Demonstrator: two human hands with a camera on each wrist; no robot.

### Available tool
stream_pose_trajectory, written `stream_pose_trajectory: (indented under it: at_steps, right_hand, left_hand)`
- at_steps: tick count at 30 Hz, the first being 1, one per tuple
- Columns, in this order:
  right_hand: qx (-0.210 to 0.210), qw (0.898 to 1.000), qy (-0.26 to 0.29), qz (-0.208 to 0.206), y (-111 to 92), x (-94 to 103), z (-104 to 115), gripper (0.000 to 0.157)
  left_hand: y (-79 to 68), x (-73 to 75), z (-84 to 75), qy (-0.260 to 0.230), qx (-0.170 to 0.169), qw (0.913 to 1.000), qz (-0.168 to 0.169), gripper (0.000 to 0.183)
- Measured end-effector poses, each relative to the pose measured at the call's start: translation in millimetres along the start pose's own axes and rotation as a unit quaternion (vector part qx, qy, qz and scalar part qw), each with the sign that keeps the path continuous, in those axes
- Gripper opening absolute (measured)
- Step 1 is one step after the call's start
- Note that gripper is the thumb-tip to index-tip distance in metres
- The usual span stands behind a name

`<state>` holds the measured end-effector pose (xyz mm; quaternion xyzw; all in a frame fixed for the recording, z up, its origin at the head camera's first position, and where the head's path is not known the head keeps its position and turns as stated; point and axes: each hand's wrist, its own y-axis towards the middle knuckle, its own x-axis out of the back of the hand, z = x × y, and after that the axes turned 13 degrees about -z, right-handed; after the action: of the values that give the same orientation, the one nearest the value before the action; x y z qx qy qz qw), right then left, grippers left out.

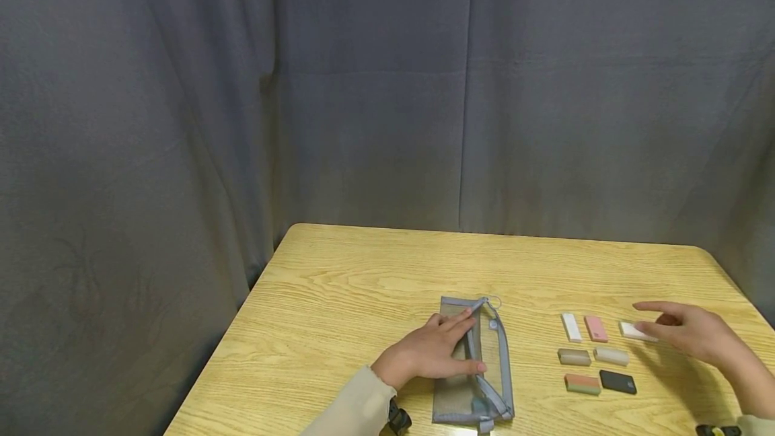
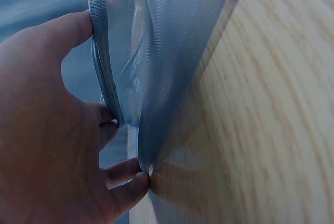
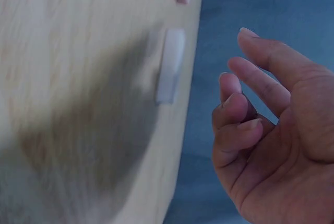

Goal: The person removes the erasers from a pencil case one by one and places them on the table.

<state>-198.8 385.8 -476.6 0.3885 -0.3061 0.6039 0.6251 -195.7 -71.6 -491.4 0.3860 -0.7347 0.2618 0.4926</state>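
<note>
A grey mesh zip pouch (image 1: 506, 362) lies on the table with its mouth partly parted. My left hand (image 1: 432, 352) rests on it, thumb and fingers spread along the zip edge (image 2: 99, 46); in the left wrist view the lower fingers touch the mesh side. To the right, my right hand (image 1: 696, 332) hovers by a white eraser-like block (image 1: 632, 331). Its thumb and index finger stand apart and the other fingers bend inward. In the right wrist view that white block (image 3: 170, 67) lies on the table, apart from the fingers, with nothing in the hand (image 3: 276, 130).
Between pouch and right hand lie several small blocks: a white one (image 1: 571, 327), a pink one (image 1: 596, 328), a brownish-grey one (image 1: 574, 356), a pale one (image 1: 611, 355), an orange-and-green one (image 1: 582, 384) and a black one (image 1: 618, 381). Grey curtains (image 1: 375, 99) hang behind the wooden table (image 1: 339, 288).
</note>
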Motion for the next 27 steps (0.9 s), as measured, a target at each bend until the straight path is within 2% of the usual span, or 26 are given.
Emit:
stream_pose_trajectory:
  at_steps: [6, 12, 27]
  right_hand:
    - [0.033, 0.999, 0.005, -0.022, -6, -1.6, 26, 0.056]
    - [0.054, 0.998, 0.011, -0.032, -9, -6.1, 41, 0.051]
    - [0.076, 0.996, 0.044, -0.022, -16, -24.1, 69, 0.045]
  left_hand:
    - [-0.5, 0.3, -0.2, -0.004, -0.004, 1.0, -0.001, 0.087]
    - [-0.5, 0.5, -0.3, -0.007, -0.005, 1.0, -0.002, 0.087]
    - [-1.5, 1.4, -0.6, -0.008, 0.002, 1.0, -0.004, 0.087]
